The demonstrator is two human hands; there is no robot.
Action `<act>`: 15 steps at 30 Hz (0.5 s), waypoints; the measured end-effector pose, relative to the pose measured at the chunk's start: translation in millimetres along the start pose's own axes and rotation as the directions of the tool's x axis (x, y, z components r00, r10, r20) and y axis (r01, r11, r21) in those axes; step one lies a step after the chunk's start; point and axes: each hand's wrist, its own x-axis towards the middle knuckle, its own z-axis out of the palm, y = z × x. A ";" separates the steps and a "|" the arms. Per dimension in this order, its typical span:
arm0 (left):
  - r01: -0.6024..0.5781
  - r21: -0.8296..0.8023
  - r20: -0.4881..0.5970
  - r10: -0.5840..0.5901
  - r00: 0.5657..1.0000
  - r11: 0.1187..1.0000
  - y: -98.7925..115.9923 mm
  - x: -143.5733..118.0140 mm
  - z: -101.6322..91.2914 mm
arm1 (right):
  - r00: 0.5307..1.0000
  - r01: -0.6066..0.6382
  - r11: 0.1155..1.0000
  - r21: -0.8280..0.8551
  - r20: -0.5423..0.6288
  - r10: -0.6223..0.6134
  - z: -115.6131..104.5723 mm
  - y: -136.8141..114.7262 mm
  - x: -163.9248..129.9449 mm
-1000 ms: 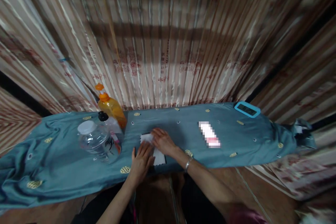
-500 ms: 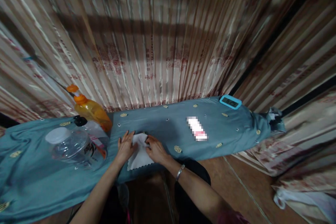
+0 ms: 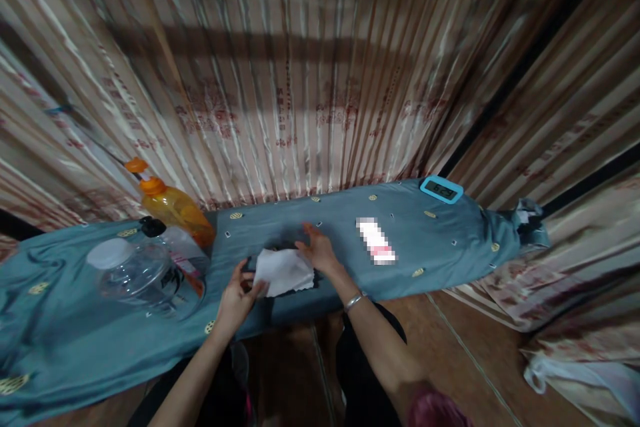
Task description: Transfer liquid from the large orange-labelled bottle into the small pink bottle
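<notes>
A white cloth (image 3: 283, 270) lies draped over a dark flat object (image 3: 305, 280) near the front edge of a board covered in blue-grey fabric (image 3: 440, 240). My left hand (image 3: 235, 300) grips the near left side of the dark object, just under the cloth's edge. My right hand (image 3: 319, 250) rests on the cloth's far right side, fingers spread and pointing away from me. A metal bangle (image 3: 354, 301) sits on my right wrist. Most of the dark object is hidden by the cloth.
A clear plastic jar with a white lid (image 3: 143, 273), a black-capped bottle (image 3: 173, 250) and an orange bottle (image 3: 173, 210) stand at the left. A small white and pink item (image 3: 376, 240) and a turquoise-framed clock (image 3: 441, 189) lie to the right. Striped curtains (image 3: 300, 80) hang behind.
The cloth has been lifted off the board and spread over the dark object. My left hand dropped to the near edge and took hold; my right hand moved to the far side.
</notes>
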 end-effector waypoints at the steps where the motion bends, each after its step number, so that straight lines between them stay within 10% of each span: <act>1: -0.024 0.054 -0.008 0.024 1.000 0.998 -6.5 -1.1 -4.1 | 0.999 -0.012 0.998 -0.054 -0.047 0.009 -10.8 7.1 -0.8; 8: -0.227 0.293 -0.038 0.248 0.968 0.929 -30.3 9.2 -7.2 | 0.916 -0.326 0.877 -0.354 -0.348 0.200 -99.8 88.0 -64.6; 15: -0.137 0.298 -0.057 0.161 0.985 0.945 -26.2 55.3 23.5 | 0.875 -0.451 0.764 -0.461 -0.396 0.278 -108.7 138.9 -95.7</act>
